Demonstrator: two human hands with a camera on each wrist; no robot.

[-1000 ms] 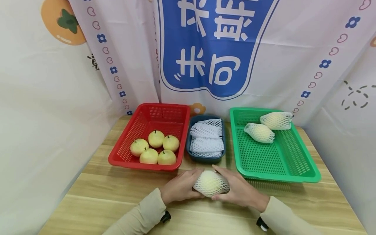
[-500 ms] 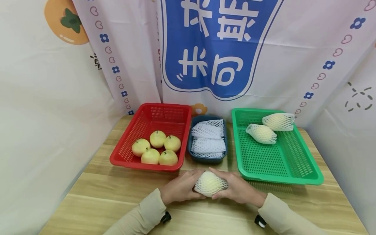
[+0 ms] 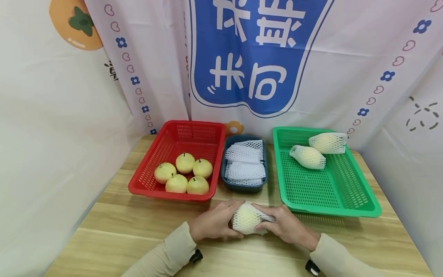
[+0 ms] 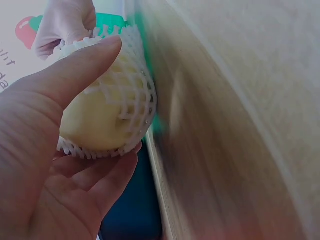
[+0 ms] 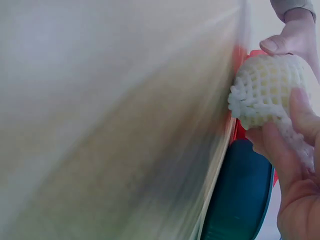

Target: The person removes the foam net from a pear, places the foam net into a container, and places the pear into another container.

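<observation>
A pale yellow pear [image 3: 244, 219] in a white foam net [image 5: 262, 87] is held between both hands over the front of the table. My left hand [image 3: 216, 222] grips it from the left, thumb above and fingers below. In the left wrist view, bare pear skin [image 4: 90, 120] shows at the near end, where the net's edge is. From the right, my right hand [image 3: 286, 226] pinches the loose, bunched end of the net between thumb and fingers. Part of the pear lies hidden behind the fingers.
Behind the hands, a blue container [image 3: 243, 188] holds several folded foam nets [image 3: 245, 170]. A red basket [image 3: 145, 191] with several bare pears [image 3: 177, 184] stands left. A green basket [image 3: 313, 188] with two netted pears [image 3: 308, 157] stands right. Printed cloth [image 3: 249, 57] hangs behind.
My right hand has shifted from cupping the netted pear's right side to pinching the net's end, which now looks gathered and drawn out rightward. My left hand keeps its grip.
</observation>
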